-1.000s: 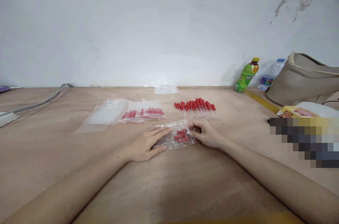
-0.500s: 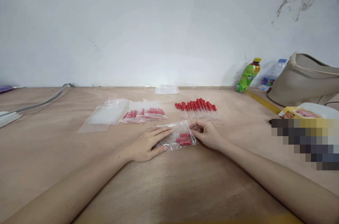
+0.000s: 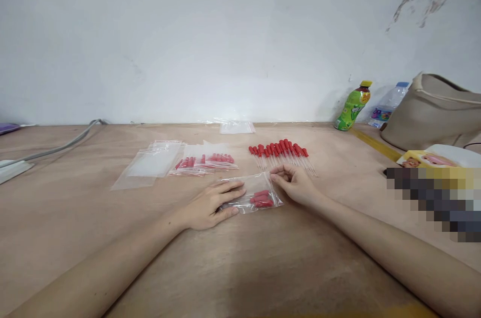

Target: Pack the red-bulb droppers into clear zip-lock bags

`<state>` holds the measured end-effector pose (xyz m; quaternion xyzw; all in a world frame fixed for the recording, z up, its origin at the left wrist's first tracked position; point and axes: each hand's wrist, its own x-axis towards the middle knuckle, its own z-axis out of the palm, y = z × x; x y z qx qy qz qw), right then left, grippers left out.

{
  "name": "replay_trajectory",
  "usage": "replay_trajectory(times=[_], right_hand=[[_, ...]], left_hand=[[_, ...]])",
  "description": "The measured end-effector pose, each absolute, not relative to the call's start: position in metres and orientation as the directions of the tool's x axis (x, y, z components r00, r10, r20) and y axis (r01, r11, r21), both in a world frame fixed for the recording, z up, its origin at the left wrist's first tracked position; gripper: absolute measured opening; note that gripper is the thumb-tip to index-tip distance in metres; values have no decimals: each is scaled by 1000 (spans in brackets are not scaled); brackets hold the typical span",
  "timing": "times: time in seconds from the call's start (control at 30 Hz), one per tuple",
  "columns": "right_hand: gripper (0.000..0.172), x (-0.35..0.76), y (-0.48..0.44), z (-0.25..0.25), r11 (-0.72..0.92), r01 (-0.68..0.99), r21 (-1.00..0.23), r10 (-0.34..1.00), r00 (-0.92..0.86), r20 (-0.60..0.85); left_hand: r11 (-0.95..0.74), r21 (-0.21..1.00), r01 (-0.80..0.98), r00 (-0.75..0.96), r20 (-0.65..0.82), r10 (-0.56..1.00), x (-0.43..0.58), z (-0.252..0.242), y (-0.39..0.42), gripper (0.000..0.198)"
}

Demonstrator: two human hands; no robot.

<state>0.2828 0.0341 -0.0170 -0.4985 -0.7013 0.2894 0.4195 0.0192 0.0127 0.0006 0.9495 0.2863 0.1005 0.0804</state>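
My left hand (image 3: 210,204) lies flat with fingers stretched out, pressing the left end of a clear plastic bag (image 3: 252,195) that holds a few red-capped droppers. My right hand (image 3: 295,184) is at the bag's right edge, its fingers pinched together at the bag's upper right corner. Just behind the right hand lies a row of loose red-capped droppers (image 3: 281,153) on the wooden table (image 3: 240,258).
Filled dropper bags (image 3: 205,162) and a stack of empty clear bags (image 3: 150,165) lie to the left, another bag (image 3: 236,127) by the wall. A green bottle (image 3: 352,106), a water bottle (image 3: 387,104), a beige bag (image 3: 432,110) and a grey cable (image 3: 56,146) sit around.
My right hand has shifted slightly up along the bag's right edge to its upper corner. The left hand has stayed flat on the bag.
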Motion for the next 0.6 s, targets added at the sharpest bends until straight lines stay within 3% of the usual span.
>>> replay_trajectory(times=[0.1, 0.2, 0.47, 0.6], right_hand=[[15, 286, 52, -8, 395, 647, -653, 891, -97, 443], [14, 281, 72, 5, 367, 788, -494, 871, -104, 481], [28, 234, 103, 18, 23, 965, -263, 971, 41, 235], [32, 227, 113, 20, -63, 961, -269, 982, 108, 155]], left_hand=[[-815, 223, 534, 813, 127, 568, 19, 1, 13, 43], [-809, 240, 536, 811, 121, 573, 19, 2, 13, 41], [-811, 239, 534, 804, 153, 575, 19, 2, 10, 42], [-824, 229, 519, 815, 160, 558, 20, 1, 10, 45]])
